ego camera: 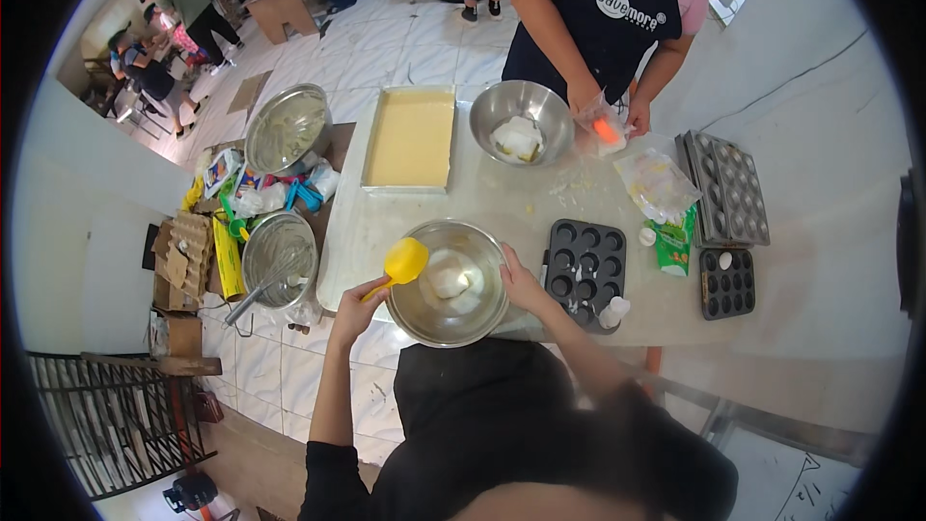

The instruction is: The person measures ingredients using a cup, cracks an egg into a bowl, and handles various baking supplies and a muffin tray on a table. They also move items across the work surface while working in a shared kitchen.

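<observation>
My left hand (356, 310) holds a yellow measuring cup (406, 260) by its handle, over the left rim of a steel mixing bowl (481, 318). The bowl stands at the table's near edge. White powder (452, 278) lies in a heap on its bottom. My right hand (522, 281) grips the bowl's right rim, thumb towards the top. Whether the cup has anything in it cannot be seen from here. A dark muffin tin (586, 268) lies just right of my right hand, with a small white bottle (614, 312) at its near corner.
Across the table (499, 199), a person in an apron (593, 22) handles a plastic bag (604, 126) beside another steel bowl (521, 123). A pan of yellow batter (409, 137) stands far left. A bowl with a whisk (275, 271) is at left. Stacked muffin tins (727, 188) lie right.
</observation>
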`<state>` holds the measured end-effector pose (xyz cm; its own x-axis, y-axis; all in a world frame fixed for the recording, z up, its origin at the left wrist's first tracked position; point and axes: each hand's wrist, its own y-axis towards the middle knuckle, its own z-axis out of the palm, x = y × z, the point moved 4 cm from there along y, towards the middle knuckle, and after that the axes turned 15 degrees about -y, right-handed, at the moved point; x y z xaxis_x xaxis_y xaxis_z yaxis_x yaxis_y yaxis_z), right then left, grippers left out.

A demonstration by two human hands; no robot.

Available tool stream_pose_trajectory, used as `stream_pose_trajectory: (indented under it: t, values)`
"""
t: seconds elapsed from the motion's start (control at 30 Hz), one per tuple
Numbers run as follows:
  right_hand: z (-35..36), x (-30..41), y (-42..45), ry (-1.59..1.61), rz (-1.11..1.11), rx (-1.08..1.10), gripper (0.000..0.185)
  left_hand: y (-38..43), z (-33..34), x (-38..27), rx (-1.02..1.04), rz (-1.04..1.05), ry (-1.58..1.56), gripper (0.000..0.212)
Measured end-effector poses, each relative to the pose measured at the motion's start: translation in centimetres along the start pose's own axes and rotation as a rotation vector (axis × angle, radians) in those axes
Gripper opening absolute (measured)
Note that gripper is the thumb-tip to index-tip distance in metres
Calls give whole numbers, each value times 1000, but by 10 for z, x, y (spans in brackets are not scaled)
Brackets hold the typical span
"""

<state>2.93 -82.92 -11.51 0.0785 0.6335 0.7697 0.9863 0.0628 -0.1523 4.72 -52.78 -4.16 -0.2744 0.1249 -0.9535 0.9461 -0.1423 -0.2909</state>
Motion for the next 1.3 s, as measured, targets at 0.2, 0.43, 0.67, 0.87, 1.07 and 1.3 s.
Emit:
stream_pose_trajectory:
  t: [0.2, 0.43, 0.67, 0.87, 1.07, 1.3]
  values:
    - [-1, -4, -1, 0, 44, 56, 47, -3, 15, 0, 63, -169, -237, 35]
    - [-3, 0, 0, -39, -7, 16, 47, -1, 26, 29, 215, -363, -502, 37]
    - [-6, -1, 0, -74, -1, -1, 50, -5, 33, 21, 313, -441, -583, 35]
    - [-29, 50, -11, -466, -303, -164, 56, -2, 42, 21, 357, -478, -572, 31]
    - [-31, 60, -9, -674, -487, -65, 51, 15, 50, 0, 211, -477, -193, 28]
    - [-37, 43, 2, -569, -349, -171, 51, 32, 63, 4, 350, -736, -521, 28]
